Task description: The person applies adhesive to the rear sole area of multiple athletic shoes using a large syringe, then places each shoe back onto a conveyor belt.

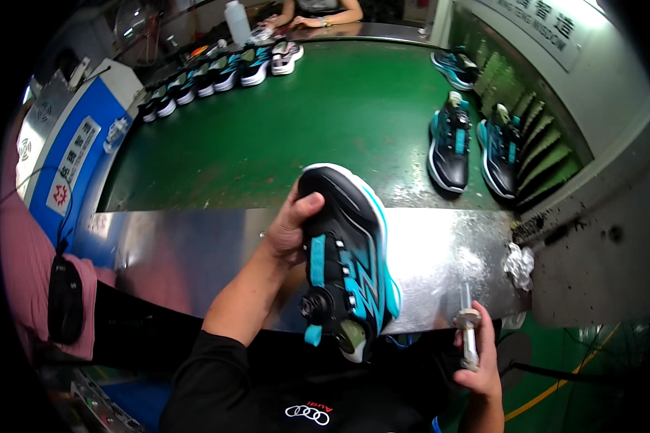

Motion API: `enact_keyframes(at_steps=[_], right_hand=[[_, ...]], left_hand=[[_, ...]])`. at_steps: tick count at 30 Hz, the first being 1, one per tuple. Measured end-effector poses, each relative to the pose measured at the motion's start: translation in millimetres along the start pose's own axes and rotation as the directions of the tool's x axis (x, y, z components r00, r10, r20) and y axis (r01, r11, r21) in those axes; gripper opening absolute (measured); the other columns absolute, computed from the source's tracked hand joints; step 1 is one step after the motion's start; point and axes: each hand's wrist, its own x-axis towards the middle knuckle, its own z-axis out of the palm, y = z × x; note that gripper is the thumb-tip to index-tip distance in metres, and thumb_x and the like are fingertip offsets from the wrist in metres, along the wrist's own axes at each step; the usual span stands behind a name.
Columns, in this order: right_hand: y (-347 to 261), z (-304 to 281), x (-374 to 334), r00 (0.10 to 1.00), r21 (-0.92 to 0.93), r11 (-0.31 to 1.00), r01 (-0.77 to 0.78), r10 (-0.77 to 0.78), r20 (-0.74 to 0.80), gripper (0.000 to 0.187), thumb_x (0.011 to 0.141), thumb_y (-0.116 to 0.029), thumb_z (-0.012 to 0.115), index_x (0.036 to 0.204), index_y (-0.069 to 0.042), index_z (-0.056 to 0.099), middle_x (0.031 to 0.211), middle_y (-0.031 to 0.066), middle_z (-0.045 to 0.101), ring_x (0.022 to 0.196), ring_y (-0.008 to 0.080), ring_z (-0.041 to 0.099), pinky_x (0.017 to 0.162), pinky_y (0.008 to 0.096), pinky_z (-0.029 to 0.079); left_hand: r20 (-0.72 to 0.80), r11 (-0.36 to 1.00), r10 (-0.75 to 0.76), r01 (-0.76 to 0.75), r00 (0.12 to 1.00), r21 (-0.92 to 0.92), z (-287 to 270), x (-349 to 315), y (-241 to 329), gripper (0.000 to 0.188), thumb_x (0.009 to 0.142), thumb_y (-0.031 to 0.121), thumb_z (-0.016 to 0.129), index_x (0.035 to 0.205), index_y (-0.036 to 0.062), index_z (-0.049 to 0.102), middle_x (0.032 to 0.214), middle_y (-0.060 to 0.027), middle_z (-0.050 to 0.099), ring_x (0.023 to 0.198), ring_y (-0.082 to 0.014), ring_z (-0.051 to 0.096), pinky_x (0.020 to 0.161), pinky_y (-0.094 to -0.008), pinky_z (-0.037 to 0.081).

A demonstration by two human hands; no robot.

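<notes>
My left hand grips a black sneaker with teal accents and a white sole by its side near the toe. The shoe is held toe up over the metal edge of the bench, and its heel hangs nearest my body. A round black dial and a teal pull tab show by its ankle opening. Off to the right, my right hand is closed round a syringe, its clear barrel pointing away from me and its pale plunger toward my palm. Some of my fingers behind the shoe are hidden.
A metal strip fronts the green work surface. Several sneakers line its far left; matching sneakers stand far right beside green flaps. Crumpled white material lies at right. A person's hands rest beyond, near a bottle.
</notes>
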Motion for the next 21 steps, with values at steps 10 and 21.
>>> enact_keyframes(at_steps=[10, 21], right_hand=[[-70, 41, 34, 0.917, 0.741, 0.670, 0.055, -0.328, 0.228, 0.102, 0.062, -0.051, 0.077, 0.140, -0.009, 0.025, 0.115, 0.0218, 0.051, 0.092, 0.0273, 0.054, 0.079, 0.0369, 0.044], [-97, 73, 48, 0.863, 0.698, 0.715, 0.035, -0.374, 0.341, 0.096, 0.064, -0.068, 0.069, 0.133, -0.011, 0.033, 0.100, 0.0214, 0.054, 0.084, 0.0244, 0.047, 0.061, 0.0333, 0.036]], left_hand=[[0.178, 0.999, 0.032, -0.025, 0.984, -0.039, 0, -29, 5, 0.053, 0.069, 0.008, 0.074, 0.116, 0.0052, 0.049, 0.102, -0.0079, 0.061, 0.095, -0.0197, 0.061, 0.086, -0.0345, 0.049], [0.394, 0.956, 0.120, -0.213, 0.911, 0.201, -6, -35, 7, 0.059, 0.059, 0.008, 0.080, 0.111, 0.0050, 0.052, 0.108, -0.0169, 0.059, 0.105, -0.0264, 0.057, 0.090, -0.0377, 0.045]])
